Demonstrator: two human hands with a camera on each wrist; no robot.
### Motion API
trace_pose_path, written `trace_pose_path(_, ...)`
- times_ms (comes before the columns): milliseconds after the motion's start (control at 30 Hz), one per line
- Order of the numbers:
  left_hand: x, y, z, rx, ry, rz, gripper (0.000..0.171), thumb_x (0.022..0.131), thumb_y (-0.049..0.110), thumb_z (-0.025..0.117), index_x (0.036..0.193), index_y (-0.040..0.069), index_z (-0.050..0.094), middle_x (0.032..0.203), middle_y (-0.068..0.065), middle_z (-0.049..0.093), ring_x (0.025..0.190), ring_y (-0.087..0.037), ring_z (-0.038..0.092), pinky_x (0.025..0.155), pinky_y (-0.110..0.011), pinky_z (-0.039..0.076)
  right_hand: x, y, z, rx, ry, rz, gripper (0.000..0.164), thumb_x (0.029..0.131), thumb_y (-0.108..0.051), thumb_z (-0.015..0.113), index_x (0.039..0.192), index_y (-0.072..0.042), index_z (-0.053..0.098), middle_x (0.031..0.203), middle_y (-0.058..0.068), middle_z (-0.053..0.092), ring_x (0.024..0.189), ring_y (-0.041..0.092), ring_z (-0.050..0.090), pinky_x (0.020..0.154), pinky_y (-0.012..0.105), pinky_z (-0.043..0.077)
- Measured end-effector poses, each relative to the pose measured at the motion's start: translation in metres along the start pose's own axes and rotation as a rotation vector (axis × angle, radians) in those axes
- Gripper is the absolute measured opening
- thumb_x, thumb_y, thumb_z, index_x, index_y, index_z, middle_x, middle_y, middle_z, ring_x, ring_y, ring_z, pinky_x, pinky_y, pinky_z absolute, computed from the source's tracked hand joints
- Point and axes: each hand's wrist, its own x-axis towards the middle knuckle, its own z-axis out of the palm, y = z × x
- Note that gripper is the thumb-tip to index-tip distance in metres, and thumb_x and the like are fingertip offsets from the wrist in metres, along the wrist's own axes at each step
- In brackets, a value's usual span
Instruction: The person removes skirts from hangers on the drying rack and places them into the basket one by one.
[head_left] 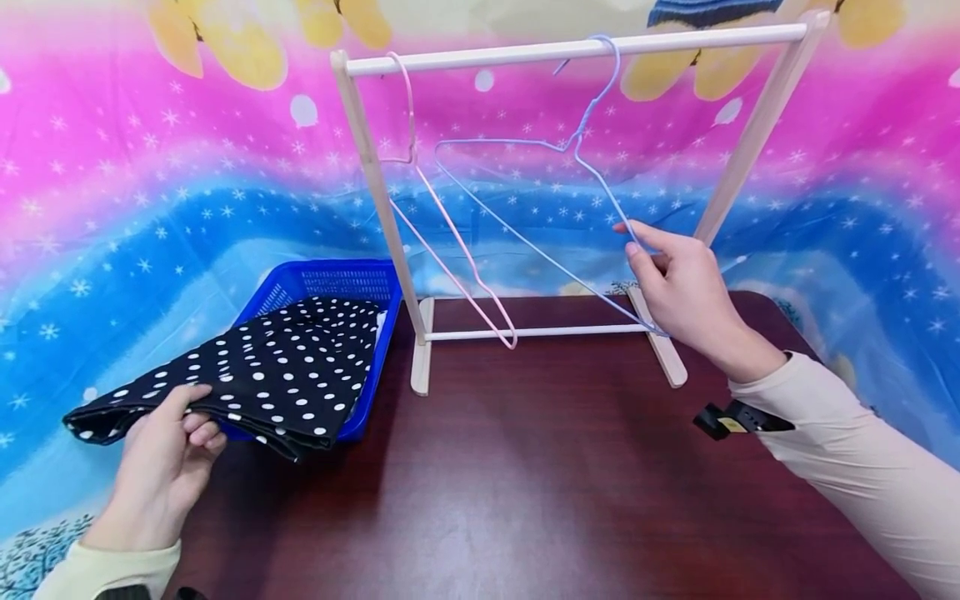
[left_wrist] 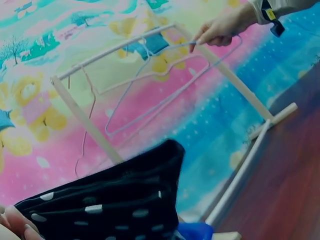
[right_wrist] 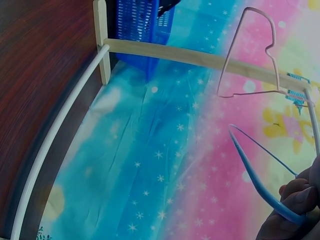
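Note:
My left hand (head_left: 168, 454) grips the near edge of a black cloth with white polka dots (head_left: 262, 367), thumb on top and fingers curled beneath. The cloth, a folded garment by its look, lies partly over a blue plastic basket (head_left: 382, 358) and sticks out to the left. On the right, my right hand (head_left: 686, 287) pinches the sloping arm of a blue wire hanger (head_left: 517, 227) between thumb and forefinger. That hanger's hook is over the top bar of a wooden rack (head_left: 487, 57). Further left on the same bar hangs a pink hanger (head_left: 457, 242), turned at an angle, bearing nothing.
The rack's two feet (head_left: 422, 358) stand on a dark reddish-brown table (head_left: 480, 492), joined by a white lower rod (head_left: 547, 331). The basket sits close beside the left post. Behind everything hangs a pink and blue patterned curtain (head_left: 187, 175).

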Motion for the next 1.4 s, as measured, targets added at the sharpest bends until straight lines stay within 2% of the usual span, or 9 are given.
trace_pose_path(133, 0.01, 0.007, 0.016, -0.089, -0.078, -0.007, 0.02, 0.105, 0.02, 0.052, 0.086, 0.016, 0.048, 0.055, 0.006, 0.044, 0.048, -0.012, 0.038, 0.048, -0.027, 0.037, -0.001, -0.001, -0.001, 0.001, -0.002, 0.002, 0.037, 0.107, -0.029, 0.049, 0.142, -0.025, 0.059, 0.048, 0.001, 0.034, 0.035, 0.018, 0.032, 0.034, 0.031, 0.026)
trace_pose_path(233, 0.018, 0.012, 0.029, -0.13, -0.086, -0.008, 0.022, 0.105, 0.022, 0.053, 0.084, 0.015, 0.052, 0.055, 0.004, 0.049, 0.046, -0.012, 0.045, 0.047, -0.027, 0.042, -0.001, -0.001, -0.001, 0.003, -0.007, 0.005, 0.037, 0.107, -0.029, 0.05, 0.142, -0.025, 0.059, 0.048, 0.002, 0.034, 0.035, 0.018, 0.032, 0.034, 0.03, 0.026)
trace_pose_path(467, 0.047, 0.018, 0.062, -0.118, -0.015, 0.009, 0.034, 0.103, 0.022, 0.054, 0.071, 0.012, 0.056, 0.055, 0.003, 0.054, 0.047, -0.012, 0.05, 0.047, -0.026, 0.044, -0.001, 0.001, -0.002, 0.005, -0.003, 0.015, 0.037, 0.107, -0.028, 0.05, 0.142, -0.025, 0.059, 0.048, 0.001, 0.034, 0.035, 0.018, 0.032, 0.034, 0.031, 0.027)
trace_pose_path(567, 0.065, 0.019, 0.075, -0.086, 0.011, 0.009, 0.036, 0.103, 0.022, 0.052, 0.069, 0.011, 0.059, 0.056, 0.003, 0.057, 0.048, -0.011, 0.054, 0.048, -0.023, 0.047, -0.001, 0.001, -0.001, 0.007, -0.005, 0.014, 0.037, 0.107, -0.028, 0.05, 0.142, -0.024, 0.059, 0.048, 0.001, 0.034, 0.035, 0.017, 0.031, 0.034, 0.03, 0.026)
trace_pose_path(733, 0.099, 0.019, 0.093, -0.004, 0.103, -0.001, 0.038, 0.103, 0.026, 0.049, 0.069, 0.014, 0.063, 0.053, 0.005, 0.059, 0.044, -0.009, 0.055, 0.041, -0.023, 0.04, -0.001, -0.001, 0.001, 0.004, -0.004, 0.014, 0.037, 0.107, -0.027, 0.05, 0.142, -0.023, 0.059, 0.048, 0.001, 0.035, 0.036, 0.015, 0.031, 0.035, 0.029, 0.025)
trace_pose_path(867, 0.124, 0.016, 0.107, 0.059, 0.191, -0.014, 0.03, 0.103, 0.029, 0.051, 0.078, 0.016, 0.061, 0.052, 0.006, 0.059, 0.04, -0.008, 0.054, 0.036, -0.024, 0.038, 0.0, -0.004, 0.003, -0.011, 0.004, 0.008, 0.037, 0.107, -0.026, 0.05, 0.143, -0.022, 0.059, 0.049, 0.0, 0.035, 0.037, 0.014, 0.03, 0.036, 0.028, 0.024)
trace_pose_path(1133, 0.163, 0.009, 0.125, 0.124, 0.247, -0.033, 0.012, 0.106, 0.027, 0.046, 0.1, 0.017, 0.05, 0.05, 0.005, 0.056, 0.038, -0.008, 0.053, 0.039, -0.022, 0.043, 0.0, -0.009, 0.004, -0.031, 0.005, -0.015, 0.037, 0.107, -0.024, 0.05, 0.142, -0.022, 0.059, 0.051, 0.002, 0.034, 0.039, 0.015, 0.029, 0.037, 0.029, 0.023)
trace_pose_path(1267, 0.176, 0.007, 0.13, 0.15, 0.29, -0.043, 0.013, 0.106, 0.03, 0.046, 0.111, 0.018, 0.051, 0.055, 0.006, 0.058, 0.044, -0.007, 0.057, 0.044, -0.02, 0.047, -0.001, -0.009, 0.006, -0.021, -0.005, -0.014, 0.037, 0.107, -0.025, 0.049, 0.143, -0.022, 0.059, 0.051, 0.002, 0.034, 0.038, 0.016, 0.03, 0.037, 0.029, 0.023)
trace_pose_path(1400, 0.185, 0.003, 0.134, 0.215, 0.284, -0.062, 0.022, 0.107, 0.032, 0.044, 0.125, 0.019, 0.049, 0.06, 0.006, 0.059, 0.049, -0.006, 0.06, 0.048, -0.019, 0.049, 0.0, -0.01, 0.008, -0.009, -0.012, -0.015, 0.037, 0.107, -0.024, 0.049, 0.142, -0.021, 0.059, 0.05, 0.001, 0.033, 0.038, 0.015, 0.03, 0.037, 0.029, 0.023)
